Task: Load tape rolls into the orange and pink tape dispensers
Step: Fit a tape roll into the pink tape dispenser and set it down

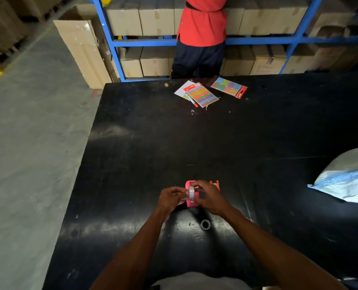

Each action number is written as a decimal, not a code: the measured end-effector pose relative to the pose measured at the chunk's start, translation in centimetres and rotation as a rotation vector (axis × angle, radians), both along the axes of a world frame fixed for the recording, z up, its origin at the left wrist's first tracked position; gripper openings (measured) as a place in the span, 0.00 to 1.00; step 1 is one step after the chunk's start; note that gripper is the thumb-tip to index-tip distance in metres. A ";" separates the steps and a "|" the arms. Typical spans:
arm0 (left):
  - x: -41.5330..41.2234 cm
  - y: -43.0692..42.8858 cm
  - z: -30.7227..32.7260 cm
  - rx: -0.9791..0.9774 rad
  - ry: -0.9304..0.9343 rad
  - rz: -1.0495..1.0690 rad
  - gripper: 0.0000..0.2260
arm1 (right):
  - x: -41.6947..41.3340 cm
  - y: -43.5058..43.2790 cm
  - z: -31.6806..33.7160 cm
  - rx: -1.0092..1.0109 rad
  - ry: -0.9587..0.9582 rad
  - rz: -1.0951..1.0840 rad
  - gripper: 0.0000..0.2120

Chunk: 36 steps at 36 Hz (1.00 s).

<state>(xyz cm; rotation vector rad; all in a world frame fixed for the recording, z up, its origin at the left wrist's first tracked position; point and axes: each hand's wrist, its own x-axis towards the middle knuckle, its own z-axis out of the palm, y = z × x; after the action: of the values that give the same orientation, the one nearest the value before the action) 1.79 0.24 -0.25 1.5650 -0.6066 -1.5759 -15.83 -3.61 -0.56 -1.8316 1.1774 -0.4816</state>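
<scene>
**Ada:** While both forearms reach in from the near edge, what lies closest on the black table (132, 143)?

**Ben:** A small dark ring (205, 224), lying flat just short of the hands. It may be a spare core or hub, though it is too small to tell.

**Ada:** And the hands themselves?

**Ben:** The left hand (170, 198) and right hand (208, 197) meet over the pink dispenser (190, 203). A clear tape roll (191, 192) stands on edge between them. The left fingertips pinch it from one side, and the right fingers curl over the top of the dispenser and seem to pinch the roll's other side, with something dark under them. Exactly where the right fingertips sit is hidden.

**Ada:** So how should the person seat it well?

**Ben:** Probably by keeping the roll upright and square to the cradle, checking that the loose end feeds toward the cutter, and lowering it straight so the hub drops into both slots. A tilted roll would likely jam. One hand should steady the light dispenser, or it may slide.

**Ada:** And the orange dispenser (215, 184)?

**Ben:** Just behind the right hand, mostly hidden; whether it is loaded cannot be told.

**Ada:** Farther off?

**Ben:** Colourful sticky-note packs (203, 96) and a pen (191, 100) near the far edge, well apart from the work, then a person in a red shirt (202, 21) at blue shelves (257, 40) of cartons.
</scene>
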 end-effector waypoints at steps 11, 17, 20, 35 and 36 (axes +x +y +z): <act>-0.7 -0.6 -1.3 0.036 0.065 0.018 0.08 | -0.7 -1.0 -1.7 0.028 0.068 0.008 0.20; -0.7 -1.3 -2.2 0.066 -0.023 0.002 0.07 | -1.1 -2.2 -2.5 0.043 0.135 0.042 0.19; -0.3 -1.7 -3.1 0.089 -0.112 0.014 0.04 | -1.2 -2.7 -2.8 0.049 0.187 0.054 0.22; 0.4 -4.1 -7.1 0.129 -0.272 -0.067 0.13 | -0.1 -4.0 -3.8 -0.075 0.467 0.119 0.20; 0.2 -4.1 -6.7 0.131 -0.268 -0.067 0.13 | -0.1 -4.1 -3.7 -0.075 0.473 0.116 0.20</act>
<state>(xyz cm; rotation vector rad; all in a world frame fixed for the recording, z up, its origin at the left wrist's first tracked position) 1.96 -3.90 -6.95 1.8913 -0.7193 -1.4909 -15.96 -7.66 -4.29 -2.1353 1.3631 -0.0206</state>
